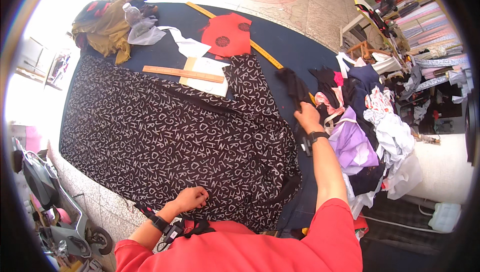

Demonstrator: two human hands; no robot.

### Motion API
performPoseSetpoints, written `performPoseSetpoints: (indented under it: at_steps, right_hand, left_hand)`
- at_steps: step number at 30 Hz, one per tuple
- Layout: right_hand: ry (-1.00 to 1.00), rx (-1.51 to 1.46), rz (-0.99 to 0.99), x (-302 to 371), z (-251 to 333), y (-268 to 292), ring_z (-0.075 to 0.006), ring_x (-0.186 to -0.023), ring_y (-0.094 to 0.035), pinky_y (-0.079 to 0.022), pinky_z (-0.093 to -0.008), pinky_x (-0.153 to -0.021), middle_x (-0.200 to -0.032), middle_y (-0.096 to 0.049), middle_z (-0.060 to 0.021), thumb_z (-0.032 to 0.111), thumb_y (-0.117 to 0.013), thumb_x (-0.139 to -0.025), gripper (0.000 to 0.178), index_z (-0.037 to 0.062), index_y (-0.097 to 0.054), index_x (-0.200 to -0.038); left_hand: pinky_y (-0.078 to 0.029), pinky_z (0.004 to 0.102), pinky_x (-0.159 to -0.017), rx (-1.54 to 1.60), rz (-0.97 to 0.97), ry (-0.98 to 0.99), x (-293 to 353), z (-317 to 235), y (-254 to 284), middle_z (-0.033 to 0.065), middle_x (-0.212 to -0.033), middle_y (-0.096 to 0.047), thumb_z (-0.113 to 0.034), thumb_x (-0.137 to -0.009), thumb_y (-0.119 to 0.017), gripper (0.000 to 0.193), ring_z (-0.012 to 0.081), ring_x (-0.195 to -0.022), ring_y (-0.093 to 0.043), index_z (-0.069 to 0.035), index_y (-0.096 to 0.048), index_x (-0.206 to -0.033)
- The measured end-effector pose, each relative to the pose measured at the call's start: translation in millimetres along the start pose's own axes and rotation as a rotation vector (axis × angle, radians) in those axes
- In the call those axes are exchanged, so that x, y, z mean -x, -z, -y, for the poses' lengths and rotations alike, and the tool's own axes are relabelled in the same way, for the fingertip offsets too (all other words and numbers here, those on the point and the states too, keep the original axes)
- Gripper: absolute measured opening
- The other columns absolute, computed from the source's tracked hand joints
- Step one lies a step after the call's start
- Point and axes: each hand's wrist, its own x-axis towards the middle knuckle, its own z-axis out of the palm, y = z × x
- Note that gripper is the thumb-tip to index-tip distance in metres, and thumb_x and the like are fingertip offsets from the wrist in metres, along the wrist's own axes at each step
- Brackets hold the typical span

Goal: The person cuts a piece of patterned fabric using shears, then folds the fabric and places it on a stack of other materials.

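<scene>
A large black fabric with a white letter print (165, 132) spreads over the dark blue table (280, 34). On its near edge lies my left hand (191, 198), its fingers curled in; whether anything is inside them is hidden. My right hand (307, 117) reaches out to the right of the fabric and grips a piece of plain black cloth (294, 83). Beyond the fabric, a wooden ruler (185, 73) crosses white and tan pattern pieces (206, 84). A red cloth piece with dark round motifs (225, 34) overlaps a long yellow ruler (265, 53).
Heaped clothes and scraps, including a purple cloth (352, 142), cover the table's right side. Mustard cloth (102, 24) and a clear plastic bottle (131, 13) stand at the far left. A scooter (70, 217) is parked on the floor at left; fabric rolls (425, 17) fill the far right.
</scene>
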Motion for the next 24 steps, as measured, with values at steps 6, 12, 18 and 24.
performPoseSetpoints:
  at_steps: [6,12,18,24]
  right_hand:
    - [0.086,-0.028,-0.374,-24,-35,-6,-0.0324,-0.099,-0.059,-0.05,-0.0434,-0.083,-0.101,-0.06,-0.0143,0.011,-0.061,-0.077,0.028,0.0061,-0.063,-0.105]
    - [0.087,-0.647,0.069,-42,73,-26,-0.0227,-0.087,-0.066,-0.051,-0.0334,-0.079,-0.098,-0.068,-0.0145,0.034,-0.08,-0.068,0.066,-0.0054,-0.059,-0.117]
    - [0.114,-0.957,0.294,-54,85,-25,-0.0188,-0.082,-0.065,-0.05,-0.0312,-0.077,-0.09,-0.069,-0.0103,0.016,-0.074,-0.068,0.035,-0.003,-0.064,-0.096]
    - [0.135,-1.0,0.064,-92,30,-17,-0.0166,-0.08,-0.063,-0.051,-0.0298,-0.076,-0.091,-0.069,-0.0081,0.009,-0.07,-0.069,0.036,-0.0034,-0.062,-0.102]
  left_hand:
    - [-0.054,0.0254,-0.064,0.072,-0.057,0.043,-2,-1,-10,0.0055,-0.082,-0.071,-0.014,-0.089,-0.053,0.019,0.0135,-0.073,-0.069,-0.004,-0.063,-0.101]
    - [-0.053,0.0264,-0.066,-0.025,-0.133,0.072,5,-11,-16,0.0062,-0.08,-0.07,-0.011,-0.091,-0.054,0.016,0.0135,-0.074,-0.068,-0.002,-0.062,-0.101]
    - [-0.052,0.0328,-0.07,-0.032,-0.288,0.004,12,-2,-35,0.0065,-0.079,-0.071,-0.017,-0.087,-0.056,0.017,0.0227,-0.076,-0.068,-0.008,-0.063,-0.1]
    - [-0.053,0.0274,-0.072,0.025,-0.265,0.016,14,-2,-30,0.0069,-0.082,-0.069,-0.008,-0.091,-0.053,0.017,0.0131,-0.079,-0.067,-0.001,-0.061,-0.104]
